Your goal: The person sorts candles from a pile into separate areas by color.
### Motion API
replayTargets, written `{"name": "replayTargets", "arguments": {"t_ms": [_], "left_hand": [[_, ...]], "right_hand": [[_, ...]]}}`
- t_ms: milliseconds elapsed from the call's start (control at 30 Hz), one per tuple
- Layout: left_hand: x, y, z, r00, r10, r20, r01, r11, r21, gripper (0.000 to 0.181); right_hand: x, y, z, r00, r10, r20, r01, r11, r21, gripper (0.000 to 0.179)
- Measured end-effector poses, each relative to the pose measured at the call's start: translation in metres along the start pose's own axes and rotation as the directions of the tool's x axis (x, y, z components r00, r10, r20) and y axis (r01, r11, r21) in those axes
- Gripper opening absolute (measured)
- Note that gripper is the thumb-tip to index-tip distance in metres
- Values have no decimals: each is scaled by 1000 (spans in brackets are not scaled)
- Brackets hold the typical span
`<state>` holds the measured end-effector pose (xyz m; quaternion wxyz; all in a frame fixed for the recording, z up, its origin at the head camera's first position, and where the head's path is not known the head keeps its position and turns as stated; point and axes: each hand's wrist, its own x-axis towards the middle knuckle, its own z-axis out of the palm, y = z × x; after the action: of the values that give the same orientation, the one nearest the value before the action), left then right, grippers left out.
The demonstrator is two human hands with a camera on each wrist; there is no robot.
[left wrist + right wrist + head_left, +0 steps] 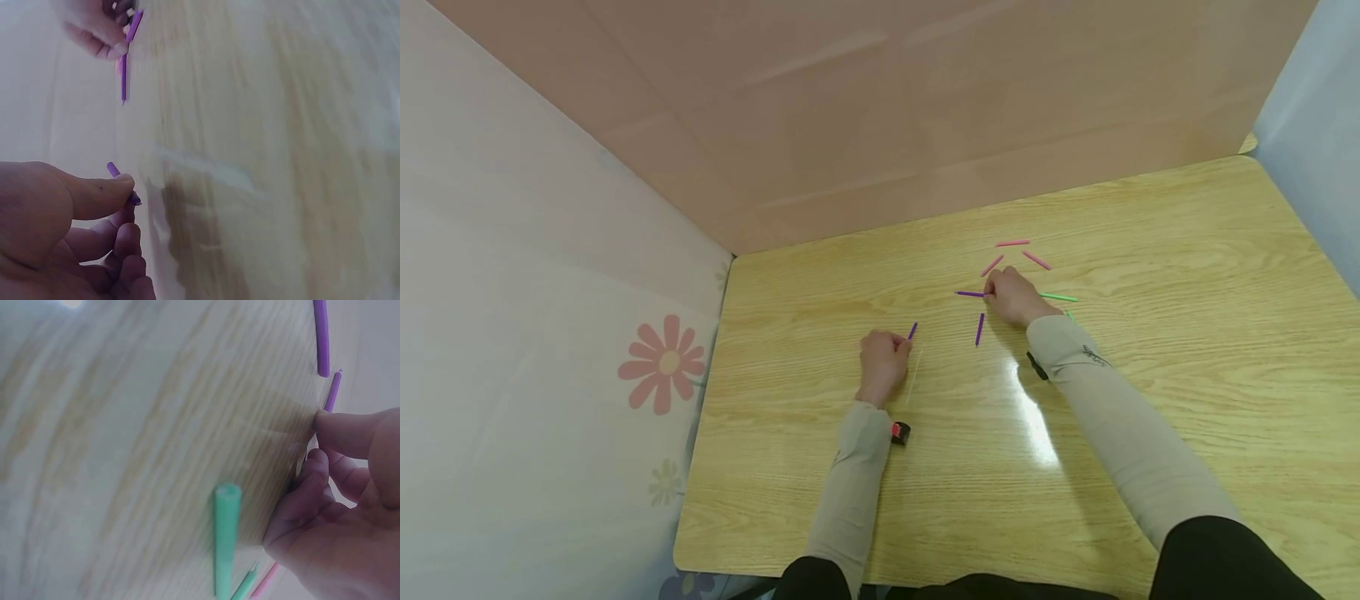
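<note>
My left hand (883,362) pinches a thin purple candle (113,169) between thumb and fingertips, above the left middle of the table. My right hand (1013,298) is farther forward and to the right, its thumb and fingers at the end of another purple candle (969,293) lying on the table. Nearer me lies a third purple candle (979,330). Beyond the right hand are three pink candles (1013,242), set at different angles. To its right, a green candle (1060,297) is partly covered by the hand, and a second green candle (226,544) lies close by.
The wood-patterned table (775,467) meets a pinkish sheet (850,125) at its far edge. A white flower-patterned sheet (550,333) hangs at the left and a bluish one (1315,150) at the right. Bright glare (1036,421) lies on the tabletop.
</note>
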<state>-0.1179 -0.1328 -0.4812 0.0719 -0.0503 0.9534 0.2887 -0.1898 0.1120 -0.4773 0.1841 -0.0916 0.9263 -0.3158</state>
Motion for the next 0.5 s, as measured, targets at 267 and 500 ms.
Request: {"name": "replayTargets", "arguments": {"t_ms": [267, 500], "left_hand": [[2, 24, 5, 994, 80, 68, -87, 991, 103, 22], [8, 43, 12, 987, 126, 103, -143, 972, 187, 24]], "right_hand": [[-4, -3, -2, 1000, 1, 4, -1, 1000, 8, 20], [-1, -2, 1, 1000, 12, -2, -12, 1000, -7, 20]]}}
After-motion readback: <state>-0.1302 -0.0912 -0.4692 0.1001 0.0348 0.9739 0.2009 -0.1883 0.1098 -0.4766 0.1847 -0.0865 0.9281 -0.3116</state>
